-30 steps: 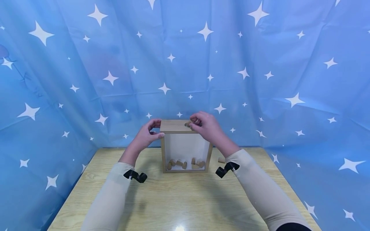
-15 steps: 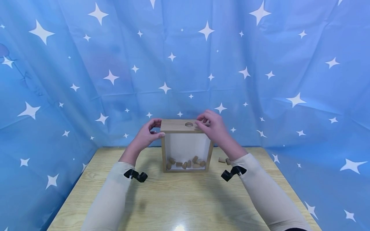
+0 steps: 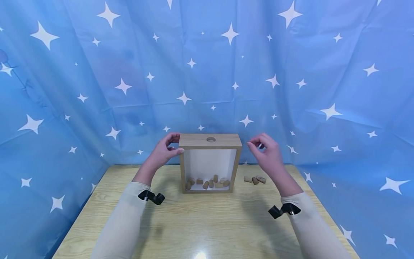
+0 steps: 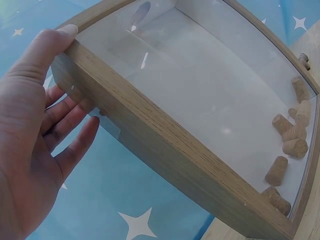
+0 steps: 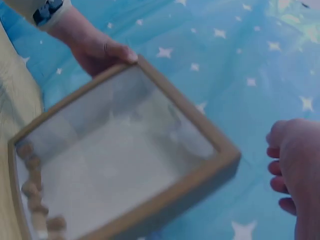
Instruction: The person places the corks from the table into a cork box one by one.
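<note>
A wooden shadow box (image 3: 210, 146) with a clear front and a round hole in its top stands upright on the table. My left hand (image 3: 164, 151) grips its upper left corner. In the left wrist view the thumb (image 4: 50, 42) lies on the front edge, with the fingers round the back. Several corks (image 3: 211, 183) lie along the bottom inside. My right hand (image 3: 265, 149) is in the air to the right of the box, fingers loosely bent, with nothing seen in it. Below it a few corks (image 3: 255, 180) lie on the table beside the box.
The pale wood-grain table (image 3: 194, 223) extends in front of the box. A blue curtain (image 3: 207, 82) with white stars hangs behind and at both sides. Each sleeve carries a black camera mount, such as the right one (image 3: 284, 210).
My right hand has moved right and away from the hole in the box top. One more cork is now seen inside, and the corks on the table are uncovered. The left hand stays put.
</note>
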Tool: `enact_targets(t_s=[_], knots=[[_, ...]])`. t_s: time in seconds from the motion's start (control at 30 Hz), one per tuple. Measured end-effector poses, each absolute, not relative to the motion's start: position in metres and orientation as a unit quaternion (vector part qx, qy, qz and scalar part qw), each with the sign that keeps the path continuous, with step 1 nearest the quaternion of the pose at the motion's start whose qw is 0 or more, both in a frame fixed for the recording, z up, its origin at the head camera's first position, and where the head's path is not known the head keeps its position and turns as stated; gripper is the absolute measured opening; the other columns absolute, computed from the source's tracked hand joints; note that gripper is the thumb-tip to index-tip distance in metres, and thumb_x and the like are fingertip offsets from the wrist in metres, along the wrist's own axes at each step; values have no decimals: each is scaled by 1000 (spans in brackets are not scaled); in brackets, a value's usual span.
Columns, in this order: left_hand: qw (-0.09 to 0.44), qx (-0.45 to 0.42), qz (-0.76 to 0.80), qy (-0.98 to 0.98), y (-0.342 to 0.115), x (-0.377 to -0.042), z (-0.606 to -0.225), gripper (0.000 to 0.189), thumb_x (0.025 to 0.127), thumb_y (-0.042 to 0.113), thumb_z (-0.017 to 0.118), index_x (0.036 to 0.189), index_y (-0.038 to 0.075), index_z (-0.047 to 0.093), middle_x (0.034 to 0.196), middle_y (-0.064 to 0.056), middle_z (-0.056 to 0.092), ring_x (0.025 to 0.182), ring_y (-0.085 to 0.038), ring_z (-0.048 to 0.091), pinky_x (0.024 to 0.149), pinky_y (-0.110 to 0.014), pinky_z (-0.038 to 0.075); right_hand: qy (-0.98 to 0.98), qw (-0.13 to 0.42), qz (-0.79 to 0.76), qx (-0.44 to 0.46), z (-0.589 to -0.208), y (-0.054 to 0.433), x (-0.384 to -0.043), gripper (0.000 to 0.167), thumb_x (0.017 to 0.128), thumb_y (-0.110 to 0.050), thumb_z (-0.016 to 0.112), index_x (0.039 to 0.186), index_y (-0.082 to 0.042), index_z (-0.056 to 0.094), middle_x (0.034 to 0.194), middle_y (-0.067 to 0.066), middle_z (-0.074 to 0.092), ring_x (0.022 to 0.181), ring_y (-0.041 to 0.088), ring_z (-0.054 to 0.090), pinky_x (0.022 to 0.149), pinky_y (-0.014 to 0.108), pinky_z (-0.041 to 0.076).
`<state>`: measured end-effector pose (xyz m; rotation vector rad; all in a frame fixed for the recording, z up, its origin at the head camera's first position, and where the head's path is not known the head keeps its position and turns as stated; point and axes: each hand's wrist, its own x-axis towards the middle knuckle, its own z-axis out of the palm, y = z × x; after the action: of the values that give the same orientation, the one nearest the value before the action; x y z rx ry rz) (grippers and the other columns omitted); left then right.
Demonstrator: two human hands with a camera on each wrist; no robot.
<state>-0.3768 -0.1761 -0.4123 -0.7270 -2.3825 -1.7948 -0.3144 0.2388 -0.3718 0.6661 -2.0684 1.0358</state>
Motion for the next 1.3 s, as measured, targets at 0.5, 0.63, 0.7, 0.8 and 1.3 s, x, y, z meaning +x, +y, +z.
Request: enact_targets(t_s=[0.5, 0.63, 0.7, 0.8, 1.3], knots=[[41, -239, -575, -782, -177, -381, -416, 67, 102, 22, 84, 159, 7, 51, 150, -16, 60, 141, -34, 54, 118, -58, 45, -895, 225, 349, 160, -451, 302, -315, 17, 107, -10, 74, 122, -2, 77, 115, 13, 68, 99, 26, 63, 76, 31, 51], [39, -237, -578, -780, -176, -379, -415, 67, 102, 21, 84, 159, 6, 51, 150, -16, 60, 141, -35, 54, 118, -58, 45, -904, 207, 345, 143, -469, 315, -317, 21, 109, -11, 73, 127, -1, 75, 120, 17, 67, 103, 31, 64, 79, 36, 53], [36, -236, -581, -778, -176, -378, -414, 68, 102, 20, 84, 159, 6, 51, 150, -17, 59, 141, -35, 54, 118, -59, 45, -906, 200, 348, 135, -479, 321, -320, 24, 109, -11, 73, 130, 0, 74, 121, 19, 66, 104, 32, 63, 81, 39, 54], [34, -236, -583, -776, -176, -378, -414, 68, 102, 20, 84, 159, 5, 50, 150, -18, 59, 142, -36, 53, 119, -59, 44, -910, 184, 352, 121, -495, 330, -323, 28, 108, -12, 73, 133, 2, 72, 122, 21, 66, 103, 33, 63, 82, 42, 55], [36, -238, -578, -780, -176, -378, -413, 66, 103, 19, 83, 159, 5, 51, 150, -18, 59, 141, -36, 54, 119, -60, 44, -911, 115, 386, 86, -559, 354, -335, 39, 108, -6, 72, 144, 5, 65, 136, 31, 58, 110, 40, 64, 87, 47, 57]])
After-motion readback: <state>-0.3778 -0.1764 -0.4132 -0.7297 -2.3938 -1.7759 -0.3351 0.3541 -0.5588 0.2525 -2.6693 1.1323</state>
